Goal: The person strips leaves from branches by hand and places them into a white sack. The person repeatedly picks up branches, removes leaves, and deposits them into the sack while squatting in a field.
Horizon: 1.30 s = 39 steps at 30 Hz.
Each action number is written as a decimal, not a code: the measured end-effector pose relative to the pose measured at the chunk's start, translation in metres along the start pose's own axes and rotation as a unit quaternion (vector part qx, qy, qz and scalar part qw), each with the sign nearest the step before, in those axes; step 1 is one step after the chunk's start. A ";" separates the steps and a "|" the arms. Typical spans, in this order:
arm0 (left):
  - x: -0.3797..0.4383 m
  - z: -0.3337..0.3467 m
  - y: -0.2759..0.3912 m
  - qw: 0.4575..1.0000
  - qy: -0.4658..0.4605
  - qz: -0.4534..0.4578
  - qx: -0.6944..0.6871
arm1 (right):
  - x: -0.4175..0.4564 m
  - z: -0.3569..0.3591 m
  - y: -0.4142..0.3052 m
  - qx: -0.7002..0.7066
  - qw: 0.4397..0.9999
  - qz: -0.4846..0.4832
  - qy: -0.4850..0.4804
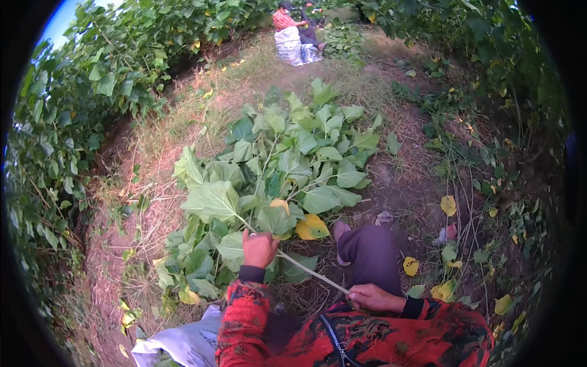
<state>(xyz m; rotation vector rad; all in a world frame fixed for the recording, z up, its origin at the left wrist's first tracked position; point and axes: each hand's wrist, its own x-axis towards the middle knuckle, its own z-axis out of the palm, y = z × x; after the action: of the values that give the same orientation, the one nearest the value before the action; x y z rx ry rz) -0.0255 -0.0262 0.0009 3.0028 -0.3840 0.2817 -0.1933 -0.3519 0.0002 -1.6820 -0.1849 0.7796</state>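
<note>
A long pale leafy branch [312,272] runs slantwise in front of me, its large leaves [213,200] at the upper left end. My left hand [259,249] is closed around the stem just below those leaves. Near my lap, my right hand [372,298] grips the bare lower end of the same stem. Beneath and beyond my left hand lies a wide heap of cut leafy branches [293,156] on the ground, with a large yellow leaf [312,227] at its near edge.
At lower left, beside my left sleeve, lies a white woven sack [183,339]. Farther off, a person [285,20] sits behind a full white sack [289,45], with another person partly visible. Tall leafy shrubs [50,137] line both sides. Yellow leaves [411,266] dot the right-hand ground.
</note>
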 end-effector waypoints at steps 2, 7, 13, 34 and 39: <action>-0.010 0.017 -0.001 0.996 -0.083 -0.026 0.005 | 0.003 -0.001 0.008 0.018 0.999 0.022 -0.016; -0.014 0.024 -0.007 0.947 -0.266 -0.108 -0.145 | 0.020 -0.006 0.006 -0.039 0.998 0.022 -0.033; -0.001 0.003 -0.013 0.814 -0.020 -0.108 -0.570 | 0.060 -0.060 -0.056 -0.271 0.944 -0.171 0.075; 0.052 0.039 -0.011 0.834 0.165 -0.237 -0.470 | 0.267 -0.045 -0.129 -0.528 0.714 -0.396 0.232; 0.052 0.032 -0.003 0.872 0.138 -0.235 -0.407 | 0.278 -0.041 -0.116 -0.490 0.770 -0.361 0.191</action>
<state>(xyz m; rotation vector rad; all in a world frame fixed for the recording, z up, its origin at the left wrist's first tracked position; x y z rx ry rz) 0.0301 -0.0399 -0.0203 2.0838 0.2225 0.3738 0.0755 -0.2091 0.0001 -2.4217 -1.0230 -0.3667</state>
